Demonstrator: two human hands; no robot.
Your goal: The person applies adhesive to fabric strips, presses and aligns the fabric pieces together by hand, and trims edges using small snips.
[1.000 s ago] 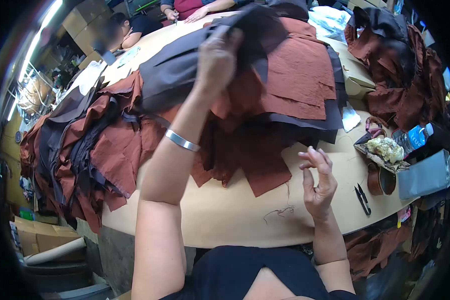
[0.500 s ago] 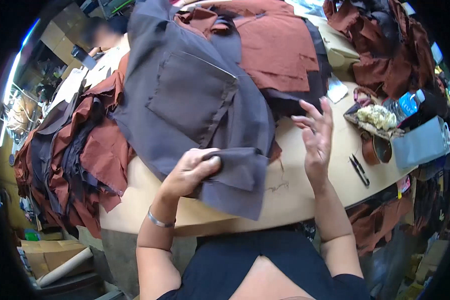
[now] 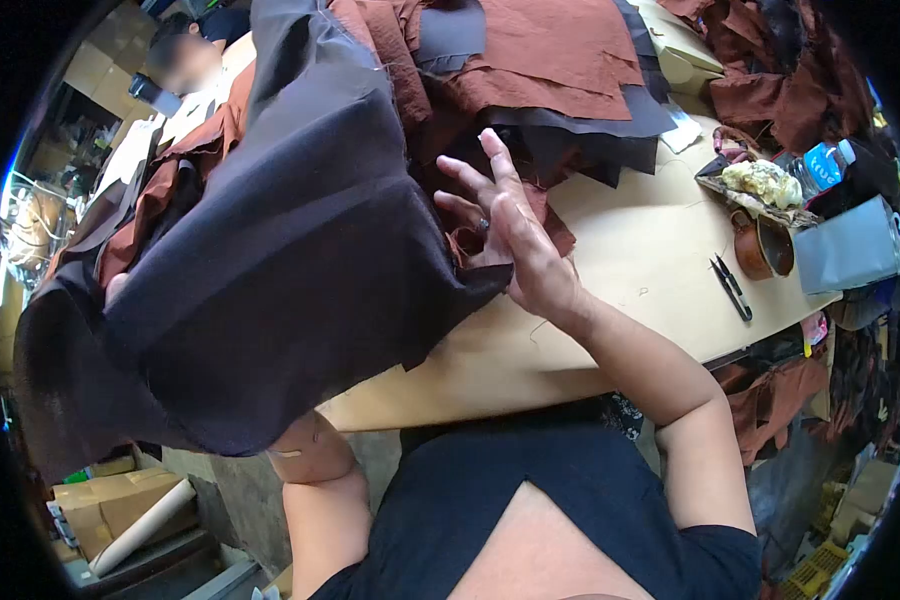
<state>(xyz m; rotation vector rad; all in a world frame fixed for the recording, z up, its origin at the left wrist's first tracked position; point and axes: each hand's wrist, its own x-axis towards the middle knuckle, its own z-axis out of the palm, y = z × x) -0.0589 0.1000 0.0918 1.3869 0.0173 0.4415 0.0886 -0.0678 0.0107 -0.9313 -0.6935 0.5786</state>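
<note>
A large dark cloth (image 3: 270,250) spreads across the left side, its lower part hanging past the table edge. Most of my left hand (image 3: 117,288) is hidden by it; a fingertip shows at the cloth's far left, pressed on the fabric, while the forearm passes beneath. My right hand (image 3: 515,230) has its fingers spread beside the cloth's right corner, which touches it near the thumb; nothing is gripped in it. Behind it are layered rust-red pieces (image 3: 550,60) and dark pieces (image 3: 610,130).
Black thread snips (image 3: 732,288) lie on the table (image 3: 630,250) at right, near a brown cup (image 3: 762,245), a water bottle (image 3: 825,168) and a grey-blue container (image 3: 850,248). More rust-red cloth (image 3: 780,100) is heaped at the back right. A person (image 3: 185,60) sits at the upper left.
My left hand has swung left with the dark cloth, which now spreads wide and covers the left pile. My right hand has moved left, up to the cloth's edge.
</note>
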